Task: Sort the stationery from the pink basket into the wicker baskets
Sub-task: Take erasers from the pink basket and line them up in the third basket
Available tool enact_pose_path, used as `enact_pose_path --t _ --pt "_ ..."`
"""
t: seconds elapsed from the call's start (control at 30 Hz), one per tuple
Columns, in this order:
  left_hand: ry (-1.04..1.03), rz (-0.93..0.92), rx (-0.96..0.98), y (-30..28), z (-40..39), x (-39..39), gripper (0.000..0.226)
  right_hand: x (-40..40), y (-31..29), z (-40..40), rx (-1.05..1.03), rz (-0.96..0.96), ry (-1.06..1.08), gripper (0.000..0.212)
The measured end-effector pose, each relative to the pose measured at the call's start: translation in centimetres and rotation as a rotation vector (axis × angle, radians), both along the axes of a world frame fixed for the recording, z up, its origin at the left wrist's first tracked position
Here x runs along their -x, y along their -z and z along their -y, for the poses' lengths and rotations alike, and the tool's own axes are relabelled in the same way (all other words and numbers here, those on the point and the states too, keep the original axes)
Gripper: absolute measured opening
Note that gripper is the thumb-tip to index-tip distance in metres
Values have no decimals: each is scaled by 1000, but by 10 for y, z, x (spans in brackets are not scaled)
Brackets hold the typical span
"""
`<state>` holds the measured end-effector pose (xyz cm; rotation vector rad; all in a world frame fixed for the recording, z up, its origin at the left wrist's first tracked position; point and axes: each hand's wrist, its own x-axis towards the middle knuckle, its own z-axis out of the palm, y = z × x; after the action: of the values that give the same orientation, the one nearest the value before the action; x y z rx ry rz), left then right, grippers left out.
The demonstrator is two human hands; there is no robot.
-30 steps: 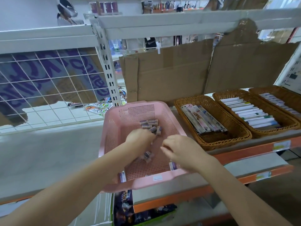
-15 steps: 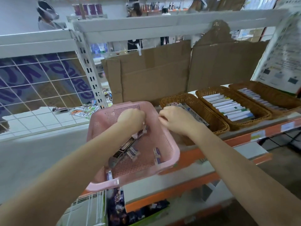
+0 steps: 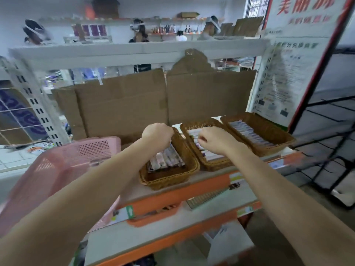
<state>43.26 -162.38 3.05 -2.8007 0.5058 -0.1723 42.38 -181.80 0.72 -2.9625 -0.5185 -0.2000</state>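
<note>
Nearest, the pink basket sits at the left with its front corner jutting past the orange shelf edge; a knock from the left forearm crossing above it could tip it off, spilling whatever stationery remains inside, which blur hides.

Further in, the left hand is curled into a fist above the back of the first wicker basket, over the packets already lying there. Whether it pinches anything I cannot tell, since the fingers point away. The right hand hovers over the second wicker basket, fingers bent and fingertips drawn together as if pinching something small; no item is visible.

The likely failure is a release over the shared rims: the two baskets touch side by side, so a small piece let go there could land in the wrong one or slip between them.

The third wicker basket lies just beyond. Behind all three stands a cardboard wall, and a poster board closes the right, so free room is mostly above.
</note>
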Motion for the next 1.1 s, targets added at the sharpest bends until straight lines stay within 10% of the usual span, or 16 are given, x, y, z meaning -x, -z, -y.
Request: enact_pose_path --t 0.63,1.1 --pt "273 -51 148 44 294 -139 16 -94 39 246 -1 -125 275 26" --pt "-31 -297 229 93 392 -163 26 -147 73 336 103 -208 -121 17"
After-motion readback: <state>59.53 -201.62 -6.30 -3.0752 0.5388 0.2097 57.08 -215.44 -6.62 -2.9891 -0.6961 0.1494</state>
